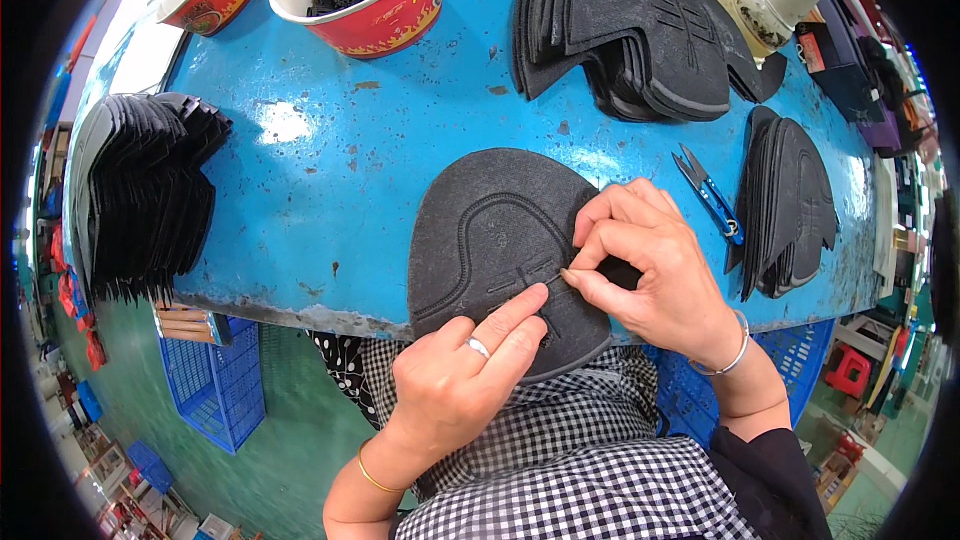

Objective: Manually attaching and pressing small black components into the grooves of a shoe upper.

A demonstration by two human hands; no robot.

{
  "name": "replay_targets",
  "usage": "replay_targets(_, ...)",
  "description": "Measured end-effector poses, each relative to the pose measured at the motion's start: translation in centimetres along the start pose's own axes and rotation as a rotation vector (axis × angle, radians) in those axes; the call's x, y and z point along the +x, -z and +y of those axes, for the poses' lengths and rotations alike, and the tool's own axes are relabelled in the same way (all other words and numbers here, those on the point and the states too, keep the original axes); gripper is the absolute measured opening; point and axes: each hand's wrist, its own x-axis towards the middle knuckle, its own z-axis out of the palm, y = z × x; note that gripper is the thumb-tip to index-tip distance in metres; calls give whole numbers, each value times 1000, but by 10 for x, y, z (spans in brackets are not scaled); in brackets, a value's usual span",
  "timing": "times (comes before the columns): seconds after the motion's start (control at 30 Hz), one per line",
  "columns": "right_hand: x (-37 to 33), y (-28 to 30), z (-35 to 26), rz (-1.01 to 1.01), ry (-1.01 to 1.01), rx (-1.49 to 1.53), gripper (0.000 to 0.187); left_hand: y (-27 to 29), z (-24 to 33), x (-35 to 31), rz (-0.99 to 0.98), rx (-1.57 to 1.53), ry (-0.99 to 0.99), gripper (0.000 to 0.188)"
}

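Black stitched panel [495, 252] is laid across the near edge of the blue desk [290, 190] and pressed down by outstretched fingers of the left hand [455, 370], presumably so it is kept steady while a thin, thread-like strand [557, 278] is pinched by the right hand [650, 265].

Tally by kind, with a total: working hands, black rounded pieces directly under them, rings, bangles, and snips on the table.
Hands: 2, left hand and right hand
Black rounded piece: 1
Ring: 1
Bangles: 2, gold-coloured bangle and silver-coloured bangle
Snips: 1
Total: 7
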Motion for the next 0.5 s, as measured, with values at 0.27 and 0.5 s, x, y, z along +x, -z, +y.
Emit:
replay_targets(0.27,-7,11,4,19,-7,155,12,14,1,-7,101,-584,237,19)
replay_targets(0.5,-33,-6,-26,-59,182,385,21,9,13,-15,40,-707,206,20)
